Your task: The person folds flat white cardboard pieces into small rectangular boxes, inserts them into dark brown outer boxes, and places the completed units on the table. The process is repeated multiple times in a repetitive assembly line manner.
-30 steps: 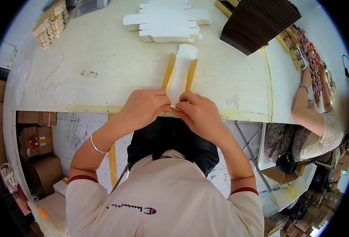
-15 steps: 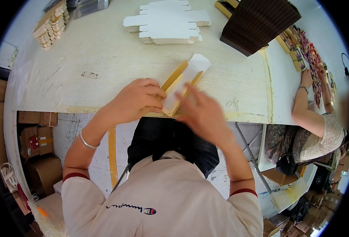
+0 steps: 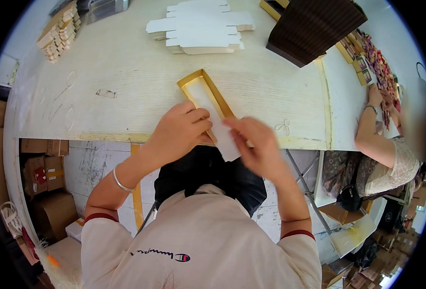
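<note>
Broadly, the pale wooden table (image 3: 126, 86) takes up the upper half of the view, its near edge running across just in front of the person's chest. At its far side lie a stack of flat white die-cut cartons (image 3: 201, 26), a dark brown ribbed block (image 3: 314, 26) to the right, and a pile of small tan boxes (image 3: 58, 31) at the far left; the stretch of tabletop between these and the hands is bare, with room on both sides. Off to the right a co-worker's arm (image 3: 374, 130) rests on a neighbouring surface, well apart. Close to the near edge lies the narrow gold-rimmed tray (image 3: 204, 96), its long axis running diagonally from far-left toward near-right. The left hand (image 3: 179, 132) grips the tray's near end, fingers curled over its side wall. The right hand (image 3: 256, 149), just beside it, pinches the near end of the white liner strip (image 3: 220, 130), which runs along inside the tray and overhangs the table edge.
</note>
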Demonstrator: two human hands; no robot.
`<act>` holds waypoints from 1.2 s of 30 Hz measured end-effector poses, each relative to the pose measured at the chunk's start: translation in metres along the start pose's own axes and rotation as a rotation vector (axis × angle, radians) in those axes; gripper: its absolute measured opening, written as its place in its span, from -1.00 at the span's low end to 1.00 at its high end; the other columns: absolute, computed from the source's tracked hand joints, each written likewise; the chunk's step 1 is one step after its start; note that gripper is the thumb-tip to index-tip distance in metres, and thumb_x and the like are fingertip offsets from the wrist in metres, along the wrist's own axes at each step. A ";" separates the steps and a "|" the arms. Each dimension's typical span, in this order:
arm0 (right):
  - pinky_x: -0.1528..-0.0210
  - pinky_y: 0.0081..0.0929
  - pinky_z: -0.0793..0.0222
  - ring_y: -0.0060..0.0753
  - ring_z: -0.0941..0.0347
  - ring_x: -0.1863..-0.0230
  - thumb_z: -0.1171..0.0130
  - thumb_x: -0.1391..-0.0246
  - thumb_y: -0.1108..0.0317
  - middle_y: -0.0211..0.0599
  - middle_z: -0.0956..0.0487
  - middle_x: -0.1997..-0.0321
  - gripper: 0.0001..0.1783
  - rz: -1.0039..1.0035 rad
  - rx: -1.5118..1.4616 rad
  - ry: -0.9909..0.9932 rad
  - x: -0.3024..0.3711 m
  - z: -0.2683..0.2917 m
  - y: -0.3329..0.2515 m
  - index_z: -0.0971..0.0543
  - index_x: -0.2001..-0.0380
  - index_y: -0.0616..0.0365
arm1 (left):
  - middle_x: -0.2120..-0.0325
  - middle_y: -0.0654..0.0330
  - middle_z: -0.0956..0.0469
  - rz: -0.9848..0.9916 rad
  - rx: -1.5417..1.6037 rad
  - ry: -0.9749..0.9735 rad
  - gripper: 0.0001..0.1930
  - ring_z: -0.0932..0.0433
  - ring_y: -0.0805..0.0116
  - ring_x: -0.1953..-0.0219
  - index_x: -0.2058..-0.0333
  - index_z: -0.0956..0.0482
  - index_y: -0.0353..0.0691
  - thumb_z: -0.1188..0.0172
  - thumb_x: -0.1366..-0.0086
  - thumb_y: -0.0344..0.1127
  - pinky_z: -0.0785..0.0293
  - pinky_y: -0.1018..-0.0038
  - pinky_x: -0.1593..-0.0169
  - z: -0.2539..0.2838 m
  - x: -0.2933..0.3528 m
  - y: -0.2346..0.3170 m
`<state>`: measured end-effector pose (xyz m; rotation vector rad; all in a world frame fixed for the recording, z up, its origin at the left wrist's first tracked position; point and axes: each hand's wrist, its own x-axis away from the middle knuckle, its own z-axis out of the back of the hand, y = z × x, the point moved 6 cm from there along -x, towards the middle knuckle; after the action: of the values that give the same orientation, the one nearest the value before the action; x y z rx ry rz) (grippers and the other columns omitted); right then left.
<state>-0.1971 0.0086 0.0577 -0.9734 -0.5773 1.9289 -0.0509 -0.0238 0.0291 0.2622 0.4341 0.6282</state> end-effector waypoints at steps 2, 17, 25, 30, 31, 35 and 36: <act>0.29 -0.37 -0.38 -0.17 -0.42 0.33 -0.20 0.14 0.66 -0.23 -0.50 0.35 -0.56 0.025 0.157 -0.130 -0.005 0.015 0.008 -0.56 0.10 0.14 | 0.16 0.29 -0.53 -0.067 0.038 -0.028 -0.66 -0.41 0.22 0.20 0.38 -0.59 -0.16 -0.44 0.18 -0.22 -0.41 0.35 0.09 0.007 0.001 -0.004; 0.23 -0.22 -0.32 -0.05 -0.39 0.29 -0.25 0.15 0.51 -0.19 -0.43 0.40 -0.76 0.039 0.081 -0.199 -0.009 -0.035 0.026 -0.41 0.38 0.19 | 0.35 0.24 -0.51 0.207 0.236 0.111 -0.85 -0.44 0.16 0.30 0.47 -0.55 -0.21 -0.34 0.04 -0.47 -0.42 0.37 0.25 -0.007 0.001 -0.004; 0.12 -0.21 -0.31 -0.02 -0.37 0.11 -0.20 0.21 0.59 -0.12 -0.43 0.11 -0.47 0.054 0.191 -0.292 0.008 -0.024 0.002 -0.41 0.05 0.21 | 0.47 0.18 -0.47 0.308 0.384 0.038 -0.90 -0.47 0.24 0.52 0.46 -0.57 -0.27 -0.32 -0.02 -0.51 -0.40 0.46 0.42 -0.010 0.002 -0.012; 0.07 -0.26 -0.32 -0.07 -0.39 0.04 -0.23 0.21 0.58 -0.15 -0.43 -0.02 -0.53 0.265 0.320 -0.153 0.025 -0.031 0.009 -0.49 0.11 0.21 | 0.48 0.20 -0.46 0.353 0.549 -0.058 -0.86 -0.42 0.39 0.54 0.37 -0.54 -0.28 -0.31 -0.10 -0.43 -0.35 0.53 0.44 -0.014 -0.005 -0.019; 0.08 -0.27 -0.33 -0.08 -0.40 0.04 -0.23 0.20 0.58 -0.15 -0.46 -0.01 -0.57 0.274 0.278 -0.134 0.024 -0.031 0.013 -0.51 0.14 0.21 | 0.46 0.21 -0.46 0.378 0.623 -0.118 -0.83 -0.40 0.44 0.54 0.31 -0.52 -0.27 -0.30 -0.14 -0.39 -0.34 0.54 0.44 -0.012 -0.007 -0.018; 0.21 -0.33 -0.37 -0.15 -0.45 0.23 -0.29 0.17 0.57 -0.20 -0.54 0.24 -0.64 -0.052 -0.065 0.025 0.009 -0.027 0.035 -0.51 0.21 0.22 | 0.35 0.23 -0.45 0.511 1.076 -0.233 -0.69 -0.31 0.54 0.50 0.08 -0.37 -0.24 -0.19 -0.30 -0.24 -0.30 0.60 0.40 -0.008 -0.009 -0.022; 0.26 -0.33 -0.37 -0.17 -0.44 0.29 -0.31 0.16 0.56 -0.21 -0.54 0.30 -0.65 -0.154 -0.145 0.063 0.001 -0.026 0.034 -0.50 0.22 0.21 | 0.29 0.18 -0.45 0.478 1.065 -0.245 -0.67 -0.33 0.48 0.46 0.03 -0.30 -0.22 -0.11 -0.35 -0.20 -0.34 0.57 0.35 -0.006 -0.009 -0.021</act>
<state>-0.1932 -0.0073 0.0183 -1.0453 -0.7425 1.7333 -0.0498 -0.0451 0.0196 1.4743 0.4390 0.7702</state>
